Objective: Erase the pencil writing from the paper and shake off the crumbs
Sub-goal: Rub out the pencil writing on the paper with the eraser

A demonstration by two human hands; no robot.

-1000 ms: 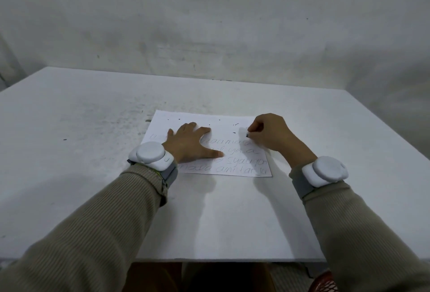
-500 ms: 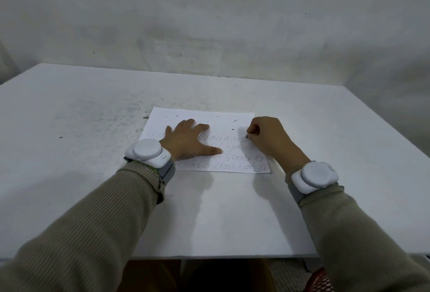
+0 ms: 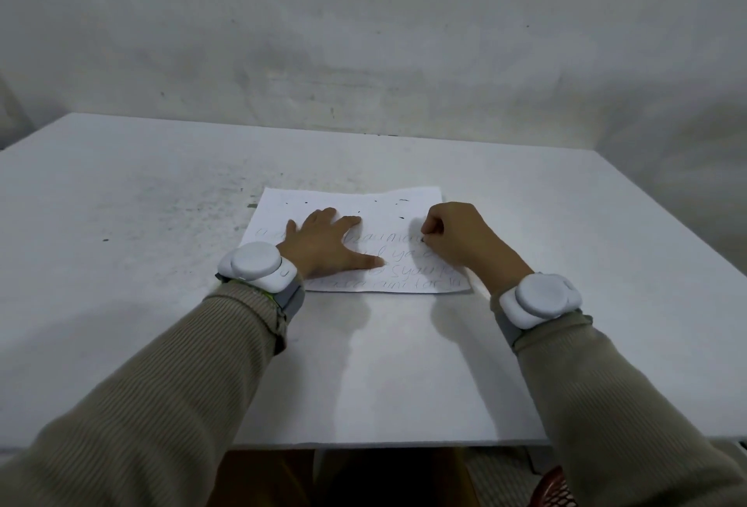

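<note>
Left hand (image 3: pixel 327 244) lies flat, fingers spread, pinning the white pencilled paper sheet (image 3: pixel 364 199) to the white worktop (image 3: pixel 121 203); right hand (image 3: pixel 456 240), curled, pinches a small dark eraser (image 3: pixel 422 240) at the top written line. Erasing looks midway: lower lines need rubbing next.

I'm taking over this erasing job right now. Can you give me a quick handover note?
Left hand: flat on the paper, fingers spread, pinning it to the table.
Right hand: curled, pinching a small dark tip, probably the eraser, at the right end of the top written line.
Done: upper strip looks blank, crumbs scattered there.
Left: several lines of writing to erase; crumbs not shaken off.
</note>
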